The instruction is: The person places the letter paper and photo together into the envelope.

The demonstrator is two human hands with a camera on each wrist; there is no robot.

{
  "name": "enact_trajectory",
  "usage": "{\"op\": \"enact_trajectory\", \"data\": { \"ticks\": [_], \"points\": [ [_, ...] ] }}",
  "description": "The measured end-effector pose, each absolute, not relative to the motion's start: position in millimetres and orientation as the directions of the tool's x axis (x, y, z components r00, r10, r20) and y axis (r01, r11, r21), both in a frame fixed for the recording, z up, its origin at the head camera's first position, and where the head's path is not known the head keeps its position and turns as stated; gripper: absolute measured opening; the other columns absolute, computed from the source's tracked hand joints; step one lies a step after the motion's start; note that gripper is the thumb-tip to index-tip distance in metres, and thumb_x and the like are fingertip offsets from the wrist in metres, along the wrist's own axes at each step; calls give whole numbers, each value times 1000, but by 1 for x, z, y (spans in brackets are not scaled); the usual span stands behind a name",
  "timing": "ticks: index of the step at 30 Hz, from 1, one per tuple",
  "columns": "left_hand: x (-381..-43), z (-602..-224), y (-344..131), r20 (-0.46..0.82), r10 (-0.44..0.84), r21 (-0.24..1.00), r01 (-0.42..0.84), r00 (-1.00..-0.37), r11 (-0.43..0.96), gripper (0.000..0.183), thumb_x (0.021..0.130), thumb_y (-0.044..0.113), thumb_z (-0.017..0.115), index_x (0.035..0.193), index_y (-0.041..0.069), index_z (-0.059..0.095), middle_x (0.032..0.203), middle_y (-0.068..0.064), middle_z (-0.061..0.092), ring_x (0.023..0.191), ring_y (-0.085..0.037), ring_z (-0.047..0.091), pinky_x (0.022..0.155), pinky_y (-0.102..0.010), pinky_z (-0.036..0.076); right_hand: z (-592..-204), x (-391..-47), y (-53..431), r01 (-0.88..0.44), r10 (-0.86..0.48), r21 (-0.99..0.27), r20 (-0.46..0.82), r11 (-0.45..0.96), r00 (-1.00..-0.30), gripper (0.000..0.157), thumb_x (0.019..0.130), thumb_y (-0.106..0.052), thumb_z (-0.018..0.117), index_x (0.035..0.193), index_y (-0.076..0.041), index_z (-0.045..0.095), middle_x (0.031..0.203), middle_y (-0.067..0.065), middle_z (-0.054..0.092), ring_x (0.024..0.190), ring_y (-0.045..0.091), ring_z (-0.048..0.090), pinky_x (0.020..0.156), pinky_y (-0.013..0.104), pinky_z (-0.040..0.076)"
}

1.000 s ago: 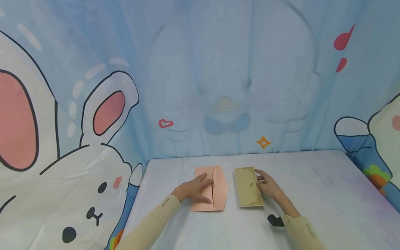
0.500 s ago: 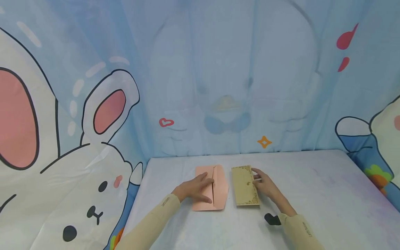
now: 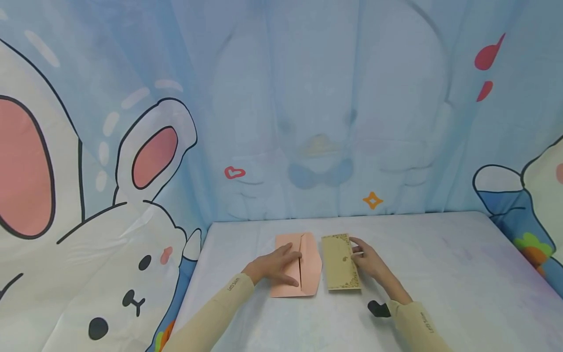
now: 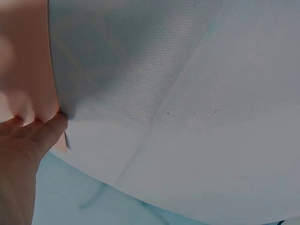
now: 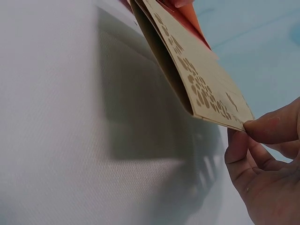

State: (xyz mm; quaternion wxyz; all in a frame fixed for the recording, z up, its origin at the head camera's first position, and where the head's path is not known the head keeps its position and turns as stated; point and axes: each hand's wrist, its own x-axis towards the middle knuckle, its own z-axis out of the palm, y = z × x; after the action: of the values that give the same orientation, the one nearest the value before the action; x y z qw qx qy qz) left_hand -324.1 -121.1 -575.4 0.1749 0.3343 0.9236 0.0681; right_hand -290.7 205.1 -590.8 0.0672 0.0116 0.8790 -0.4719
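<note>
A pink envelope (image 3: 311, 266) lies on the table with its flap side toward the right. My left hand (image 3: 277, 265) rests on it with the fingers spread; in the left wrist view the same hand (image 4: 23, 154) touches the envelope (image 4: 28, 61) near its edge. To the right, my right hand (image 3: 369, 259) pinches a folded tan card (image 3: 340, 264) with brown ornamental corners by its right edge. The right wrist view shows the card (image 5: 197, 70) tilted, raised over the table with a shadow beneath, its edge between thumb and fingers (image 5: 274, 126).
A white cloth covers the table (image 3: 440, 274). Behind it hangs a light blue curtain (image 3: 321, 98) with cartoon prints, including a white rabbit (image 3: 101, 274) at the left. A black strap end (image 3: 379, 309) sits at the right sleeve.
My right hand has carried the tan card leftward, closer to the envelope's flap. The left hand and the envelope have stayed in place.
</note>
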Motion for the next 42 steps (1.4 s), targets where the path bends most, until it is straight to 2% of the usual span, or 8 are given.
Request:
{"op": "enact_trajectory", "data": {
  "ticks": [26,42],
  "points": [
    [-320,-572,-120,-287,616,226,573,-733,788,86,82,74,64,153,42,30,170,-8,11,157,-25,18,114,-49,40,-596,-296,187,79,-57,-834,-131,547,-990,64,94,2,51,154,1,31,122,25,56,100,29,63,75,32,51],
    [-320,-570,-120,-277,635,236,590,-721,773,86,84,72,64,155,37,30,170,-11,11,157,-27,17,116,-50,38,-593,-295,173,72,-72,-854,-127,515,-989,64,93,2,52,154,0,31,120,24,57,96,26,63,74,31,51]
  ]
}}
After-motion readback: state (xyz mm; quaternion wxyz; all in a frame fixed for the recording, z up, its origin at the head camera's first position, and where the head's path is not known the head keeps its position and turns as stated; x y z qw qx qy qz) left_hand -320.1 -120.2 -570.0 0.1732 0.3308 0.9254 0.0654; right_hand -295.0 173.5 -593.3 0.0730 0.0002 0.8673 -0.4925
